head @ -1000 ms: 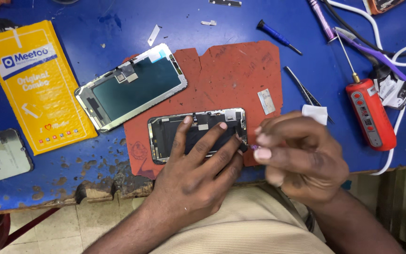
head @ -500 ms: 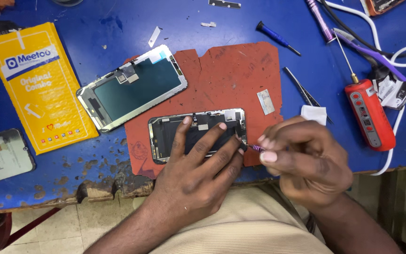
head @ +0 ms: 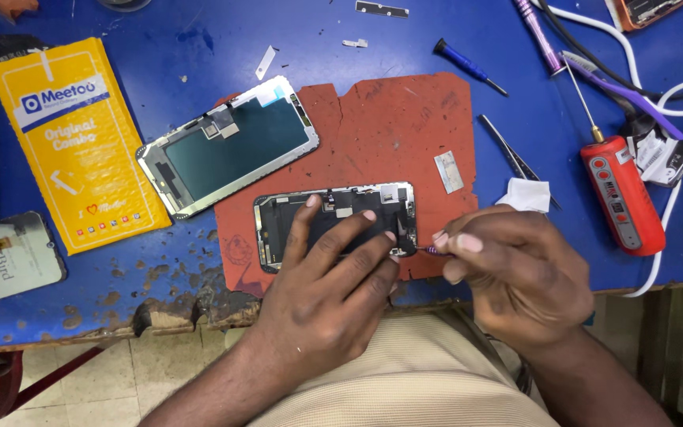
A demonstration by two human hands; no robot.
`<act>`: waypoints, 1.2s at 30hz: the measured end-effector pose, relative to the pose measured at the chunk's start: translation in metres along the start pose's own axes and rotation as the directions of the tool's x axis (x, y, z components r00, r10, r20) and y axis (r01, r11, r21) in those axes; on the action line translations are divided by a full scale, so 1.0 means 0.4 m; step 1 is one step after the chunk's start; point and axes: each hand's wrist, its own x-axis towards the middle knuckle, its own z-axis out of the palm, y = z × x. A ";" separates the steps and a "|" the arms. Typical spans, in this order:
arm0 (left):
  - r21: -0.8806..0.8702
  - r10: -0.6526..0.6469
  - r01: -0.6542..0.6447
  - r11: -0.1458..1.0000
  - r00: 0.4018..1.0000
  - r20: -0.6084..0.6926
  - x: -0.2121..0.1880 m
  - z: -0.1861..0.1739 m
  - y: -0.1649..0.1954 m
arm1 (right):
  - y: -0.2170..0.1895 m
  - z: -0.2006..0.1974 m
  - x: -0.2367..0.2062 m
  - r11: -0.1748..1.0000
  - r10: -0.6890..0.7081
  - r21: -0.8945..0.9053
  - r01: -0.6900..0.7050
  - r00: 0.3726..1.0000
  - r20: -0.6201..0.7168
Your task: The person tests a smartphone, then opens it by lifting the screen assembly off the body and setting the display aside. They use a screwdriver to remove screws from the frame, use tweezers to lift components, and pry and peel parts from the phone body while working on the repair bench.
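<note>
An opened phone body (head: pixel 333 213) lies on a red mat (head: pixel 393 134) at the near edge of the blue table. My left hand (head: pixel 327 292) rests flat on it, fingers spread, pinning it down. My right hand (head: pixel 515 273) pinches a thin small screwdriver (head: pixel 422 251) whose tip touches the phone's lower right corner. A detached phone screen (head: pixel 227 146) lies face down to the upper left, partly on the mat.
A yellow padded envelope (head: pixel 77 142) and a white card (head: pixel 1 261) lie at left. Tweezers (head: pixel 515 158), a white tissue (head: pixel 525 194), a blue screwdriver (head: pixel 468 67), a red electric screwdriver (head: pixel 622 190) and white cables (head: pixel 658 87) crowd the right side.
My right hand has moved slightly left and lowered, bringing the small screwdriver's tip onto the phone's lower right corner. My left hand stays on the phone.
</note>
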 end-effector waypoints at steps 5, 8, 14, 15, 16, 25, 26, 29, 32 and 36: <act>-0.004 -0.005 0.005 1.000 1.000 -0.015 0.001 0.000 0.002 | -0.003 -0.005 -0.008 1.000 0.008 -0.012 -0.009 0.998 -0.063; -0.009 -0.024 0.023 1.000 0.999 -0.032 0.003 -0.001 0.003 | 0.001 -0.004 -0.004 0.999 -0.006 -0.053 0.003 0.999 -0.049; -0.015 -0.075 0.074 0.997 0.993 -0.087 0.009 -0.002 0.008 | 0.005 -0.001 -0.003 1.000 0.013 0.009 -0.012 0.996 -0.088; -0.018 -0.079 0.078 0.997 0.993 -0.090 0.011 -0.003 0.009 | 0.005 -0.001 -0.005 1.000 0.023 0.022 -0.021 0.995 -0.099; -0.022 -0.084 0.083 0.996 0.992 -0.093 0.013 -0.003 0.010 | 0.004 -0.002 -0.006 0.999 0.033 0.035 -0.030 0.993 -0.110; -0.021 -0.086 0.084 0.996 0.991 -0.107 0.029 -0.014 0.019 | 0.010 -0.005 -0.018 0.999 0.025 0.031 -0.022 0.994 -0.102; -0.023 -0.089 0.087 0.996 0.991 -0.103 0.031 -0.015 0.019 | 0.008 -0.006 -0.021 0.998 0.031 0.049 -0.025 0.993 -0.117; -0.025 -0.065 0.062 0.998 0.993 -0.095 0.043 -0.012 0.022 | 0.003 -0.009 -0.028 0.994 0.049 0.106 -0.031 0.984 -0.170; -0.032 -0.043 0.041 0.999 0.996 -0.079 0.063 -0.008 0.032 | -0.004 -0.009 -0.039 0.975 0.087 0.217 -0.038 0.971 -0.222; 0.082 0.029 -0.022 0.996 0.996 -0.087 0.093 -0.014 0.030 | 0.016 -0.013 -0.049 0.938 0.061 0.339 0.068 0.933 -0.354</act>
